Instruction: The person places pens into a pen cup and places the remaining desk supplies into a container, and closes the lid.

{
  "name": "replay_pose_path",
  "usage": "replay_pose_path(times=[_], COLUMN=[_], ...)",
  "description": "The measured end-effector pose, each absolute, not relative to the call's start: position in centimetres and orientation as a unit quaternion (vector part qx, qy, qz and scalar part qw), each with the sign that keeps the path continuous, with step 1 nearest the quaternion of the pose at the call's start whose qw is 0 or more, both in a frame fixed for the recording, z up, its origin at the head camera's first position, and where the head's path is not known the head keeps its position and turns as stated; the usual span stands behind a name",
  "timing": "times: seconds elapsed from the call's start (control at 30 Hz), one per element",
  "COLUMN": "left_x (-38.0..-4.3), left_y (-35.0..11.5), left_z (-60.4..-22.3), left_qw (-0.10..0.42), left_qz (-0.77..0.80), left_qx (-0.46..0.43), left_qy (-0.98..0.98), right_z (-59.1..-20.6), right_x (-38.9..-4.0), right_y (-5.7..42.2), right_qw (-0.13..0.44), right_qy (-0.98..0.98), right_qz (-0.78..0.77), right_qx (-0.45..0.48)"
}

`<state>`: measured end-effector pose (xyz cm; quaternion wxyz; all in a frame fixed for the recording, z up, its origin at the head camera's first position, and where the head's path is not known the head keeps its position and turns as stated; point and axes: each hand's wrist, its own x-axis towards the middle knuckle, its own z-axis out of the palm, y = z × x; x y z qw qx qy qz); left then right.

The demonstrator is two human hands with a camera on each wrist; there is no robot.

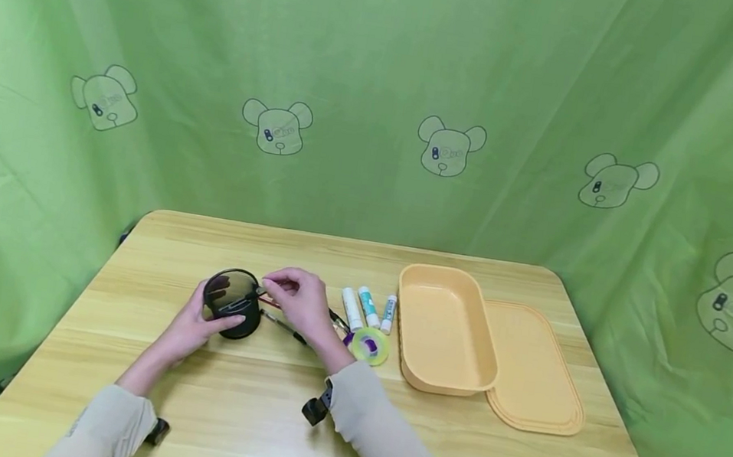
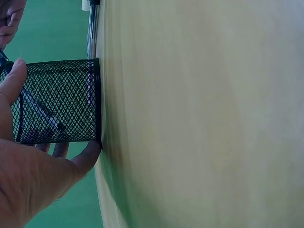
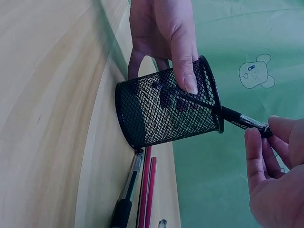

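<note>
My left hand grips a black mesh pen cup around its side, the thumb on the near side of the mesh. The cup's base is at the tabletop. Between thumb and fingertips, my right hand pinches the end of a black pen. The pen slants through the cup's mouth, its lower length visible through the mesh. Beside the base of the cup lie another black pen and red pencils, partly hidden by my right forearm in the head view.
Three glue sticks lie right of my right hand, with a roll of tape just in front. Further right are an orange plastic box and its flat lid. Green curtains hang around the wooden table.
</note>
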<state>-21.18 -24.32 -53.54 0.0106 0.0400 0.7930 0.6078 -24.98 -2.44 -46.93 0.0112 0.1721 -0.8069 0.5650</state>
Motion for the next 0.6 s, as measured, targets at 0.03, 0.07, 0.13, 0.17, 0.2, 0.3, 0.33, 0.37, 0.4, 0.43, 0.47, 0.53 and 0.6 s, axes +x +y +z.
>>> replay_pose_path(times=[0.03,0.07,0.13,0.17,0.2,0.3,0.33,0.37,0.4,0.43,0.47,0.53,0.6], left_x=[-21.18,-21.18,-21.19,-21.21,-21.21,-21.27,-21.30,-21.33,-21.34,-21.36,-21.37,-21.35,-21.32], left_y=[-24.34,-24.35,-24.41,-24.44,-24.46,-24.46,-24.47,-24.45,-24.42,-24.40,-24.38,-24.36,-24.40], left_z=[-53.56,-53.58,-53.62,-53.64,-53.66,-53.73,-53.77,-53.79,-53.81,-53.84,-53.87,-53.87,-53.86], left_qw=[0.011,0.011,0.011,0.010,0.010,0.008,0.008,0.008,0.008,0.007,0.007,0.007,0.008], left_qz=[0.608,0.607,0.605,0.603,0.602,0.600,0.599,0.598,0.598,0.597,0.598,0.597,0.597], left_qx=[0.038,0.037,0.035,0.035,0.035,0.033,0.033,0.034,0.035,0.035,0.035,0.037,0.036], left_qy=[0.793,0.793,0.796,0.797,0.798,0.799,0.800,0.801,0.801,0.801,0.801,0.801,0.801], right_z=[-47.01,-47.08,-47.22,-47.26,-47.32,-47.39,-47.42,-47.45,-47.49,-47.52,-47.55,-47.60,-47.66], right_x=[-25.01,-25.03,-25.08,-25.08,-25.09,-25.07,-25.06,-25.06,-25.05,-25.04,-25.03,-25.01,-25.01], right_y=[-2.48,-2.52,-2.58,-2.60,-2.63,-2.62,-2.61,-2.59,-2.56,-2.52,-2.47,-2.38,-2.26], right_qw=[0.011,0.010,0.009,0.008,0.006,0.005,0.005,0.005,0.005,0.006,0.005,0.002,-0.001], right_qy=[-0.806,-0.804,-0.801,-0.800,-0.799,-0.799,-0.799,-0.800,-0.801,-0.801,-0.802,-0.801,-0.802], right_qz=[0.567,0.569,0.573,0.575,0.576,0.576,0.575,0.574,0.573,0.572,0.572,0.572,0.572], right_qx=[0.171,0.172,0.171,0.171,0.172,0.174,0.174,0.175,0.174,0.173,0.174,0.173,0.174])
